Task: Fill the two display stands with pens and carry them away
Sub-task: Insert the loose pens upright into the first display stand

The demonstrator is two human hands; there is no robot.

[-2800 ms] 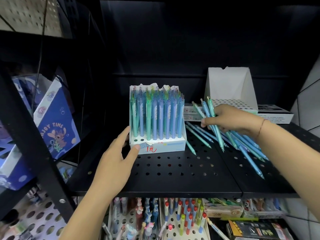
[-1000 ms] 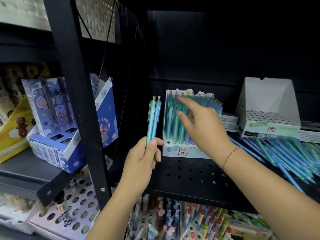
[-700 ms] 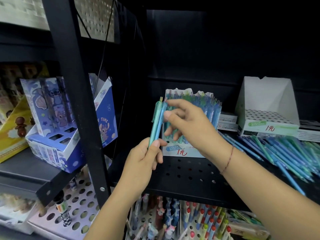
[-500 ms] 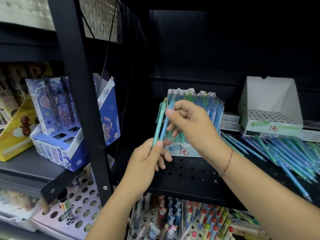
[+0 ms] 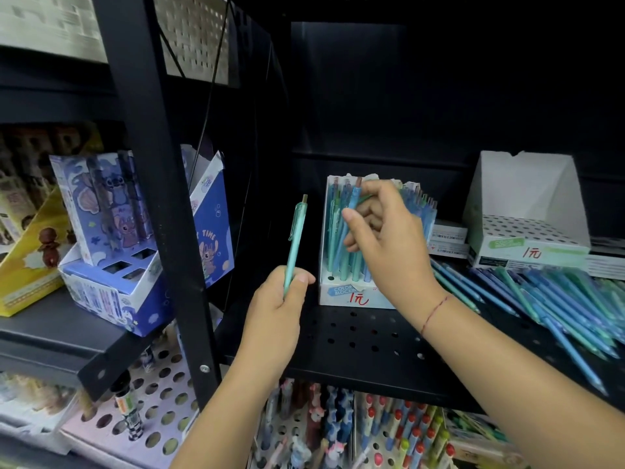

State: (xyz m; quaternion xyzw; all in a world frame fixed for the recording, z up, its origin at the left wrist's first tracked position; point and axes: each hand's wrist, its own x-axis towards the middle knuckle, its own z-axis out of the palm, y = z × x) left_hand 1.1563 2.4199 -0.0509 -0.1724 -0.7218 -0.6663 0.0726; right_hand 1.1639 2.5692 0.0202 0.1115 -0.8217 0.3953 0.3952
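My right hand (image 5: 382, 238) pinches a blue pen (image 5: 351, 206), slanting down-left toward the empty hole (image 5: 330, 278) in the stand (image 5: 341, 296) (left hand (image 5: 274, 306) grips a green pen (image 5: 296, 238)).

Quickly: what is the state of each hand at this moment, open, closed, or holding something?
Left hand: grips one green pen, held upright.
Right hand: pinches one blue pen at the filled display stand.
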